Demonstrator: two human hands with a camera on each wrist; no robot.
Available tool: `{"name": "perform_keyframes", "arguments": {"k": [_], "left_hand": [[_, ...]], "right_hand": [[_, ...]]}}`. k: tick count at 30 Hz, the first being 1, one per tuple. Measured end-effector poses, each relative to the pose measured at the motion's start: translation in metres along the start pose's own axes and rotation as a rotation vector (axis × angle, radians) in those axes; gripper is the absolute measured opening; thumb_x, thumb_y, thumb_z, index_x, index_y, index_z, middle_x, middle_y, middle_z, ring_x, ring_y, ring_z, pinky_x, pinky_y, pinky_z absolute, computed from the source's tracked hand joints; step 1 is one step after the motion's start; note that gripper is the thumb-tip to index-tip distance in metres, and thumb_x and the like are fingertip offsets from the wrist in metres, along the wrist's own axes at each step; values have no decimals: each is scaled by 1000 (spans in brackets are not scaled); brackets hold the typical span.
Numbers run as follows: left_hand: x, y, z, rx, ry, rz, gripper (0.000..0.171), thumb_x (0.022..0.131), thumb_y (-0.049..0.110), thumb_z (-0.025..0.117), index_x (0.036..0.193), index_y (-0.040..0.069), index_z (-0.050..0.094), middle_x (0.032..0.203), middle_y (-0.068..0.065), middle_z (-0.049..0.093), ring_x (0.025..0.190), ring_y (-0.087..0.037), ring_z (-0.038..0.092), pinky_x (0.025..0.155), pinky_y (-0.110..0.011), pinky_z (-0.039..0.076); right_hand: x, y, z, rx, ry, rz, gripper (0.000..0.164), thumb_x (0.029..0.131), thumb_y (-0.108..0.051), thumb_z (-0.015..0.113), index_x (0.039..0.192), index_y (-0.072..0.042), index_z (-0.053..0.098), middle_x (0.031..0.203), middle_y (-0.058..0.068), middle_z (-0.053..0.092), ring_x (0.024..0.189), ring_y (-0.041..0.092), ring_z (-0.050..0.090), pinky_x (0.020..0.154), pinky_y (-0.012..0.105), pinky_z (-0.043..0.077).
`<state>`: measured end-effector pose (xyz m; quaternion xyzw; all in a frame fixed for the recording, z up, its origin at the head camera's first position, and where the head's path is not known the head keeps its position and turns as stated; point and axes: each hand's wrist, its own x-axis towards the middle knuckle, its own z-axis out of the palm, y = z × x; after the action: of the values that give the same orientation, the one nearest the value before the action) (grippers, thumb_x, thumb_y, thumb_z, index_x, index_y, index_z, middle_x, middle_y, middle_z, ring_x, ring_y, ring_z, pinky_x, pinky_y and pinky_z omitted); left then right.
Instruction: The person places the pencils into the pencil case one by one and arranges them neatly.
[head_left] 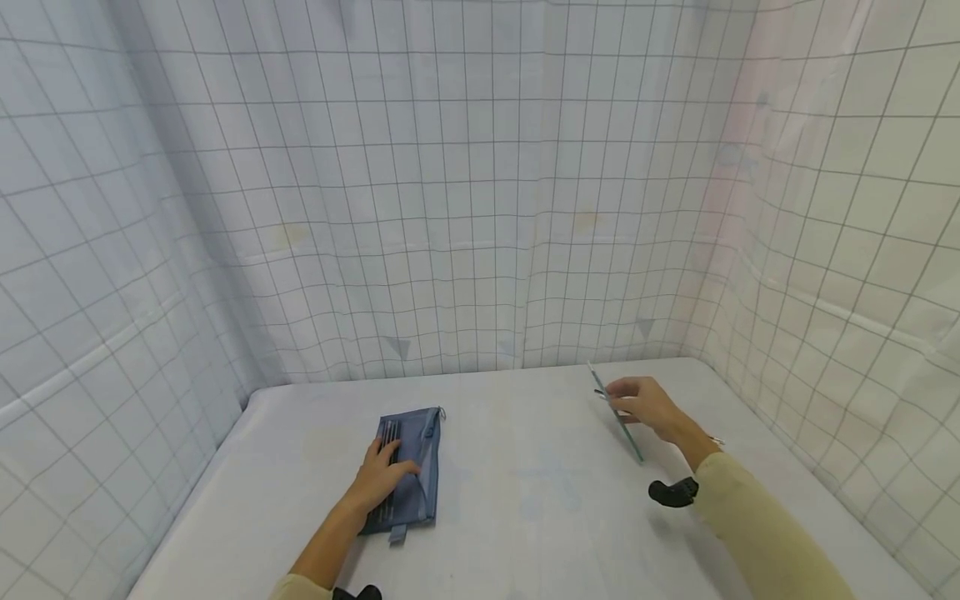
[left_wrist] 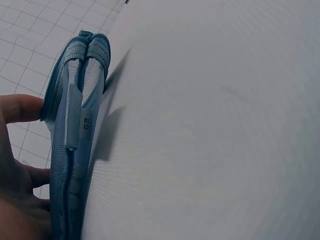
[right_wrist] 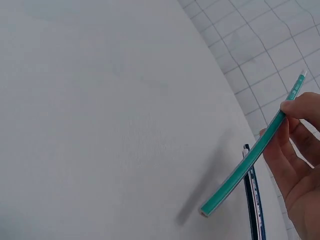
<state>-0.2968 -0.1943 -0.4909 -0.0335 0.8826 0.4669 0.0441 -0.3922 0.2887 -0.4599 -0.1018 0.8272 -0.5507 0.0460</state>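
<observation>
My left hand (head_left: pixel 378 483) rests on a blue pencil case (head_left: pixel 412 504), fingers spread over it. Several slender dark sticks (head_left: pixel 388 429), perhaps pencils, show along the left part of the case. In the left wrist view the case (left_wrist: pixel 67 170) appears edge-on, with its zip and a fabric tab, and fingertips touch its upper face. My right hand (head_left: pixel 643 407) pinches a green pencil (right_wrist: pixel 240 170) between thumb and fingers, tilted above the table. Below that hand lie dark blue striped pencils (right_wrist: pixel 254 205), partly hidden; their number is hard to tell.
A white cloth covers the table (head_left: pixel 510 467). Grid-patterned white curtains (head_left: pixel 480 208) stand behind it and on both sides. A black wrist-camera piece (head_left: pixel 673 492) hangs beside the right forearm, and another (head_left: pixel 358 592) shows by the left.
</observation>
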Motion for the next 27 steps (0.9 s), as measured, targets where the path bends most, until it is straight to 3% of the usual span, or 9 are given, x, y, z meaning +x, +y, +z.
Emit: {"name": "perform_keyframes", "arguments": {"k": [7,27], "left_hand": [[1,1,-1,3,5,-2,86,88,32,67,156,-8,32,165,-34,5,147,-62,6,112,-77,12],[-3,-1,-1,-12,0,7,87,89,33,67,157,-7,32,165,-34,5,147,-61,7,111,-76,14]], "right_hand": [[5,-5,11,166,0,-8,39,102,-3,62,137,13,55,141,35,51,129,51,53,94,44,55],[7,-18,58,338,-7,40,44,100,-5,64,138,13,53,138,31,54,127,46,55,97,46,54]]}}
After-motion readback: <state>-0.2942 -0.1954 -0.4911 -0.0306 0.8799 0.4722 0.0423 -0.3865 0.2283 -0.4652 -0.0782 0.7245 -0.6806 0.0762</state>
